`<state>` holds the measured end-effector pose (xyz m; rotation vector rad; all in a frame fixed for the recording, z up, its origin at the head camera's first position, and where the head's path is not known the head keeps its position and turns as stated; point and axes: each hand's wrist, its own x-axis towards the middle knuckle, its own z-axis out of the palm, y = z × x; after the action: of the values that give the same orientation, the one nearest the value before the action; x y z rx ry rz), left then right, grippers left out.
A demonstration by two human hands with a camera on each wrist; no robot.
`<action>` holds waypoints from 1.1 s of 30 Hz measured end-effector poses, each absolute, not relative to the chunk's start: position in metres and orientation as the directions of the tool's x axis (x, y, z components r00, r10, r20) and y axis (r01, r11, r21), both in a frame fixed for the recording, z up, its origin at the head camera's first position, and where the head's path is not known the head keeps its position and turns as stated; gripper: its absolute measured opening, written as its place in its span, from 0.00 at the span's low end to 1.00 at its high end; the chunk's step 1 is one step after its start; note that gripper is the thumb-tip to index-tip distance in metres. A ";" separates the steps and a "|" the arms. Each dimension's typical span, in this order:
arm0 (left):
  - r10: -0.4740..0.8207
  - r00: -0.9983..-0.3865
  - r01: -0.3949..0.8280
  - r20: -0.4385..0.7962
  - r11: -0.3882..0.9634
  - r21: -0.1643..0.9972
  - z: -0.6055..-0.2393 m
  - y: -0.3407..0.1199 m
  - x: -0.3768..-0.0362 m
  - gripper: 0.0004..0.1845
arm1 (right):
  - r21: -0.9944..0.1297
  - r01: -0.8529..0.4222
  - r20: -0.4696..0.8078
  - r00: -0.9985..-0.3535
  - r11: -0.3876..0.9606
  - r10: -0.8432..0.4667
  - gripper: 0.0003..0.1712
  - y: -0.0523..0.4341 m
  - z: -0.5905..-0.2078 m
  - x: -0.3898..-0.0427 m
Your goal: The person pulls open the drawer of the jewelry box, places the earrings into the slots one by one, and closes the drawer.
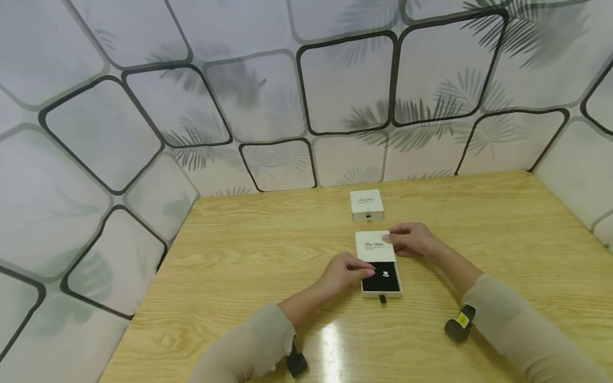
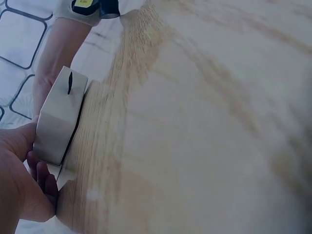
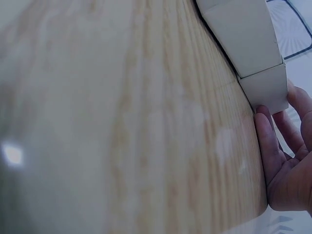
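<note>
A white drawer-style jewelry box stands on the table, its printed sleeve (image 1: 373,247) covering the back part and its drawer (image 1: 396,294) slid out toward me. Inside lies a black insert (image 1: 378,285) carrying a small silvery ornament (image 1: 386,274). My left hand (image 1: 341,274) reaches over the drawer's left side, thumb and index tips together on the insert; I cannot tell if something tiny is between them. With thumb on top and fingers along the right side, my right hand (image 1: 414,239) grips the sleeve. The right wrist view shows those fingers (image 3: 263,129) against the box's end.
Behind the opened box stands a second, closed white box (image 1: 367,204) with similar print. A black ribbon tab (image 1: 382,299) hangs from the drawer's front. The wooden table (image 1: 230,239) meets a patterned wall covering (image 1: 268,117) at the back and left.
</note>
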<state>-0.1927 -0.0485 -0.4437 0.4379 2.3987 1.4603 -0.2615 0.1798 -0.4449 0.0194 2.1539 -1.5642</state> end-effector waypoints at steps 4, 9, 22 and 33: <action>0.401 -0.912 0.108 -0.091 0.449 0.887 -0.444 -0.049 -0.192 0.08 | -0.894 0.286 -0.384 -0.886 0.346 -0.261 0.38 0.179 -0.446 -0.262; 0.399 -0.913 0.123 -0.086 0.469 0.874 -0.444 -0.049 -0.192 0.08 | -0.889 0.290 -0.390 -0.885 0.354 -0.253 0.38 0.179 -0.445 -0.262; 0.359 -0.929 0.098 -0.086 0.464 0.880 -0.446 -0.046 -0.192 0.07 | -0.887 0.272 -0.382 -0.886 0.373 -0.262 0.39 0.180 -0.447 -0.263; 0.331 -0.943 0.136 -0.023 0.449 0.883 -0.448 -0.046 -0.190 0.03 | -0.889 0.276 -0.383 -0.886 0.366 -0.260 0.38 0.180 -0.446 -0.263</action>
<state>-0.1896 -0.0464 -0.4476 0.4084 2.5057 1.4998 -0.2626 0.1802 -0.4459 0.0142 2.1677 -1.5424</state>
